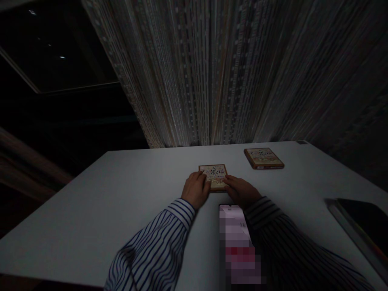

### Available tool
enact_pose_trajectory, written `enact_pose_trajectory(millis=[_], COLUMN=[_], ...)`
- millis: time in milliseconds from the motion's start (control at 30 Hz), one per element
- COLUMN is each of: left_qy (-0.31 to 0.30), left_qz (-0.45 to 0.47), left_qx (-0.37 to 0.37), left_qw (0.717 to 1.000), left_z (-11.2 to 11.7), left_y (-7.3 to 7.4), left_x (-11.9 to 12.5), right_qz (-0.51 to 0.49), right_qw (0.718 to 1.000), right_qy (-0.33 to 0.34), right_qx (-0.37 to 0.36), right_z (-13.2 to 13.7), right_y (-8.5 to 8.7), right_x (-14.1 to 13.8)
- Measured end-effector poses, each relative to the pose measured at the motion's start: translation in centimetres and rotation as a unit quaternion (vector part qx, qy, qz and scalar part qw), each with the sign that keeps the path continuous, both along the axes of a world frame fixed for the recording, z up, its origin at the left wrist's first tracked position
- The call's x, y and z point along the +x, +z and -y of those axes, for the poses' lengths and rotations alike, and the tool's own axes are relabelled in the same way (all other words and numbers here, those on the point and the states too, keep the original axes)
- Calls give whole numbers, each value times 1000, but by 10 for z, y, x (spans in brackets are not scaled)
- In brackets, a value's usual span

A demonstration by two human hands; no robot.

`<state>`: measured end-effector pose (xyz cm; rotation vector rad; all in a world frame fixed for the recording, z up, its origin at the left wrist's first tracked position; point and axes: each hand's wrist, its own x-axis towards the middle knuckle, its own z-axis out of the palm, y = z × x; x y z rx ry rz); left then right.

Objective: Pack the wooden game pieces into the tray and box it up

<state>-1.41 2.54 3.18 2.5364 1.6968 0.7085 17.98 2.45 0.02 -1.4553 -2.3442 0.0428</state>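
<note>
A small flat box (214,174) with a printed tan lid lies on the white table (121,202) in front of me. My left hand (196,189) rests on its left side, fingers curled over the edge. From the right, my right hand (241,190) touches the box's near right corner with fingers bent. Both arms wear striped sleeves. Whether either hand grips the box or only rests on it is not clear in the dim light.
A second, similar flat box (263,158) lies farther back on the right. A phone (238,238) with a lit screen lies between my forearms. A dark laptop or tablet (363,226) sits at the right edge. A string curtain (227,72) hangs behind the table.
</note>
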Motion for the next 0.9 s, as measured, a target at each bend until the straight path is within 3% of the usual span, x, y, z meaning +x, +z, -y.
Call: enact_pose_trajectory(millis=[133, 300, 467, 733, 900], left_qy=[-13, 0, 3, -1, -4], left_qz=[-29, -33, -19, -17, -9], left_qx=[-25, -72, -61, -59, -54], left_qw=[999, 997, 998, 998, 999], left_z=[-14, -26, -25, -27, -28], left_y=[2, -6, -12, -12, -16], left_x=[12, 19, 18, 17, 15], right_qz=[-13, -23, -27, 8, 20], right_qw=[1000, 1000, 999, 999, 1000], right_qy=[0, 4, 20, -17, 1], right_qx=[6, 15, 15, 34, -7], right_z=[1, -1, -4, -22, -40], right_y=[-1, -3, -4, 17, 19], right_x=[0, 1, 5, -19, -29])
